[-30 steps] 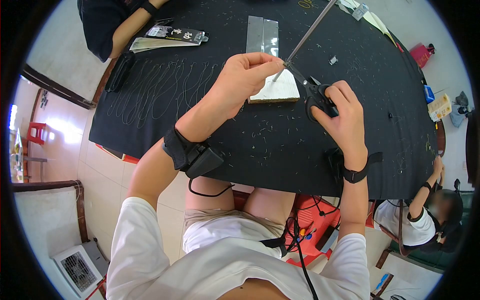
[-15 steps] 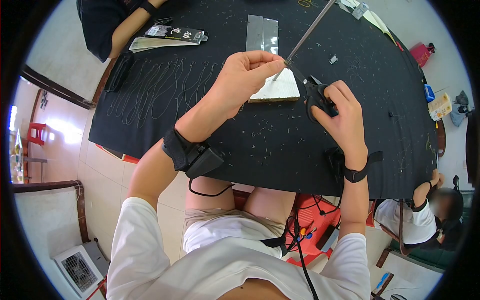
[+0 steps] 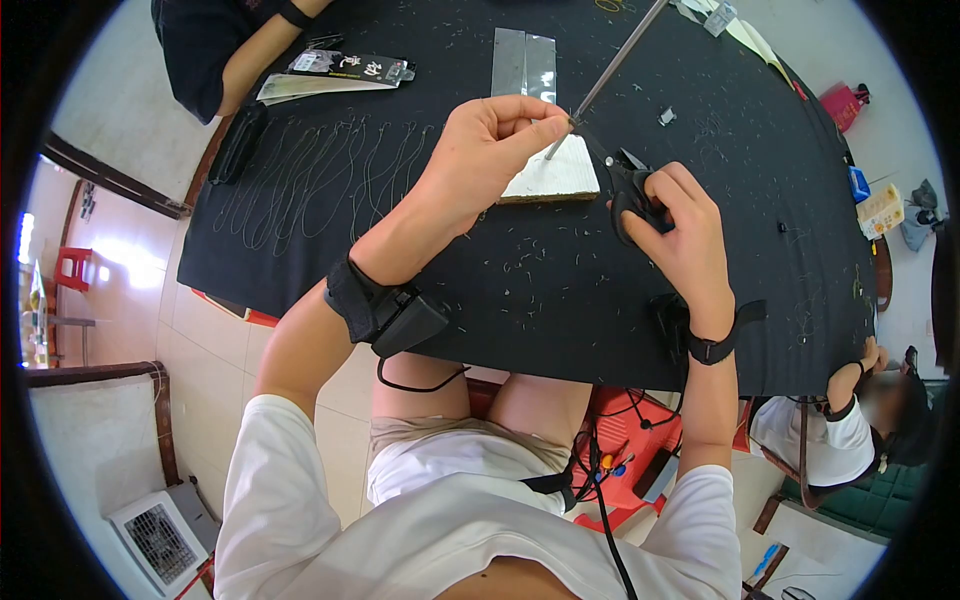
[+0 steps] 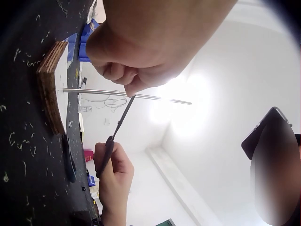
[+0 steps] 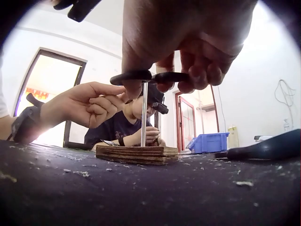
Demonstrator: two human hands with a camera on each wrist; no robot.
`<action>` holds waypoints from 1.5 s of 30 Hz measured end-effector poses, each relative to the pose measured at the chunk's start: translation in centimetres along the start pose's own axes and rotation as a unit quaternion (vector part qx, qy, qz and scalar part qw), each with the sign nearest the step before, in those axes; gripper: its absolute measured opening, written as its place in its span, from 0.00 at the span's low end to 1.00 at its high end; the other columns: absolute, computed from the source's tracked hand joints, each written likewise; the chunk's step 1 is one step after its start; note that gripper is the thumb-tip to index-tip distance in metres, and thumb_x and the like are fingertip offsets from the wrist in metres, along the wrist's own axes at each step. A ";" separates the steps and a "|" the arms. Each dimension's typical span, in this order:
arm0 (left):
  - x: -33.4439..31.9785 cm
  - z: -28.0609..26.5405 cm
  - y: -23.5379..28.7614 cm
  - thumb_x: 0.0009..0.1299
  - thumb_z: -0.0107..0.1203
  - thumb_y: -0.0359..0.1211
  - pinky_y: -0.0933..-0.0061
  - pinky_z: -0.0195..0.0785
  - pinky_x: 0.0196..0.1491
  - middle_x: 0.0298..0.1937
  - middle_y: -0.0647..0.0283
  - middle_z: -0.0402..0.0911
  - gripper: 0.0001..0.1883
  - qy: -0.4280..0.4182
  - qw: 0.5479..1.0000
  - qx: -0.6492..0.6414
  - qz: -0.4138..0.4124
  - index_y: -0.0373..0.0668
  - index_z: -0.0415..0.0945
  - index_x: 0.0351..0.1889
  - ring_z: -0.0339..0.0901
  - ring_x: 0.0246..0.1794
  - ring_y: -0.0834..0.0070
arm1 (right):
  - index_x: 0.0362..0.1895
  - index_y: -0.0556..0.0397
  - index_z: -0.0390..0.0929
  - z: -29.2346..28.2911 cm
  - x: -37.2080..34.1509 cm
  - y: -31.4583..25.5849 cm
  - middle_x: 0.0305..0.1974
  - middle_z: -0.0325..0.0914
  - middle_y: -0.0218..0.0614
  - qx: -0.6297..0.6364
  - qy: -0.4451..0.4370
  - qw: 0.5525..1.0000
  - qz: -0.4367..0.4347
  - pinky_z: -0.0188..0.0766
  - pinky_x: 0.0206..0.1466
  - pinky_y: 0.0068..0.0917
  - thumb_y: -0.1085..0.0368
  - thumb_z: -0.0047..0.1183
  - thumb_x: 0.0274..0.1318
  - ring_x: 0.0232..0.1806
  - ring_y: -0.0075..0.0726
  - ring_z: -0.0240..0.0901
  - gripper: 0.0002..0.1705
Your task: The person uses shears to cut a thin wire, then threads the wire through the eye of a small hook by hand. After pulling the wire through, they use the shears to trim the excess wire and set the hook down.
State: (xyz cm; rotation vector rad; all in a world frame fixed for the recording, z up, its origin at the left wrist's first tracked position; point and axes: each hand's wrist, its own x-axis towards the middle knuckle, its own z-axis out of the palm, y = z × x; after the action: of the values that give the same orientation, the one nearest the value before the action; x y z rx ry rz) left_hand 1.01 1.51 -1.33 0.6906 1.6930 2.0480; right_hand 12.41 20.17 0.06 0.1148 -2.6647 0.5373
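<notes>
Piece (image 3: 573, 123): we saw it at the left fingertips, touching the rod or just beside it; we could not tell which.
Left hand (image 3: 485, 150): thumb and forefinger pinched the piece, the other fingers curled in.
Scissors (image 3: 628, 190): they pointed at those fingertips, the tip beside the pinch.
Right hand (image 3: 690, 235): it gripped the scissors by the handles.
Shift at the pinch: over the last second we noticed little; the left hand had edged slightly farther out or up, while the scissors stayed nearly in place. We took this as careful work on one spot, with nothing visibly finished.
Rod (image 3: 622, 60): it stood upright on the board (image 3: 560, 180).
Worktop (image 3: 600, 340): pale clippings lay scattered across it, and looped threads (image 3: 305, 185) lay left of the board.
Under the fingers: most of the piece was hidden, and what showed was too small to identify.
Blades: we could not settle whether they were parted.
Right wrist view's edge: a dark tool (image 5: 268, 148) lay there, cut off.
</notes>
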 end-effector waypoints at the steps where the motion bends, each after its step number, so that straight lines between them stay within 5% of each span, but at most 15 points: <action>1: 0.0 0.0 0.0 0.65 0.55 0.35 0.89 0.43 0.19 0.22 0.75 0.71 0.13 0.003 1.000 0.003 0.002 0.36 0.76 0.42 0.55 0.17 0.93 | 0.26 0.57 0.69 0.0 0.0 0.0 0.26 0.64 0.36 0.000 0.000 1.000 0.000 0.64 0.27 0.28 0.67 0.61 0.35 0.24 0.39 0.66 0.14; 25: 0.2 -0.3 -0.4 0.66 0.54 0.34 0.91 0.53 0.26 0.25 0.72 0.75 0.12 0.003 0.997 0.055 0.045 0.35 0.76 0.42 0.65 0.24 0.92 | 0.24 0.57 0.67 -0.1 0.0 -0.4 0.23 0.63 0.36 0.018 -0.023 1.000 0.007 0.62 0.25 0.27 0.67 0.60 0.38 0.21 0.34 0.64 0.13; 45: 0.1 -0.5 -0.2 0.65 0.55 0.34 0.88 0.47 0.23 0.20 0.75 0.69 0.12 0.006 0.993 0.096 0.071 0.36 0.77 0.41 0.58 0.21 0.92 | 0.24 0.58 0.66 -0.2 0.0 -0.3 0.23 0.61 0.36 0.040 -0.038 0.998 0.021 0.61 0.25 0.27 0.68 0.58 0.39 0.21 0.34 0.63 0.12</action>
State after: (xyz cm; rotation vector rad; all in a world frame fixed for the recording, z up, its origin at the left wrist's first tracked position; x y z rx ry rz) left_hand 0.64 1.27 -1.62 0.8861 1.9163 2.0024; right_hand 12.55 19.91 0.29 0.1038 -2.7261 0.6662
